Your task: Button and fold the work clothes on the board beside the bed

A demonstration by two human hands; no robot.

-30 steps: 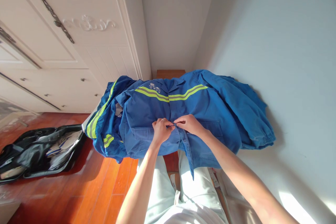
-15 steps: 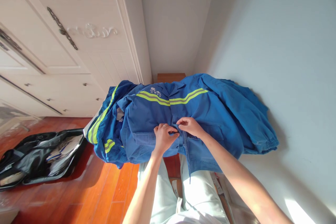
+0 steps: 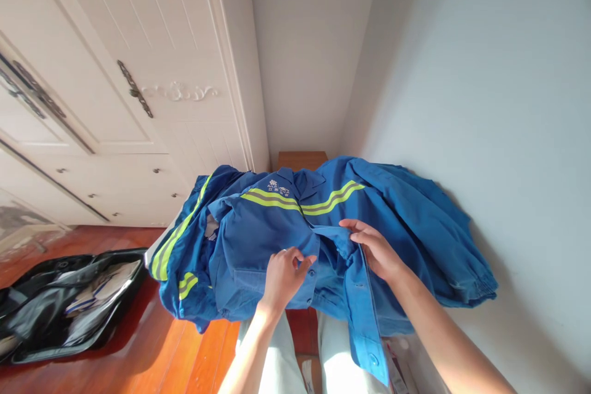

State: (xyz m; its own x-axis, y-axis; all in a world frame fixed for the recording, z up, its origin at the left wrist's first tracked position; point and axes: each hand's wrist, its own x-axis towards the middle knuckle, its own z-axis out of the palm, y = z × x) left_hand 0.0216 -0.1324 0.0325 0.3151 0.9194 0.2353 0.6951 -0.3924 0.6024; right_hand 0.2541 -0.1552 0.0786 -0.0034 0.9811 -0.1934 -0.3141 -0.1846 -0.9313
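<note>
Holding a flap (image 3: 362,320) of the blue jacket (image 3: 268,231) in the right hand (image 3: 376,252); hovering with the left hand (image 3: 282,274) loosely curled, apparently empty. Spread between wardrobe (image 3: 152,43) and wall (image 3: 443,74), parted low, seemingly left closed at the chest stripe (image 3: 272,199).

White "ANJI" lettering (image 3: 272,187) stands on the blue jacket (image 3: 272,231), just above its yellow stripe (image 3: 270,197); neighbouring small characters (image 3: 283,192) there cannot be read surely.

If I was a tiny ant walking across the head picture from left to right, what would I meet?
Suitcase → left hand → right hand → blue cuff.
</note>
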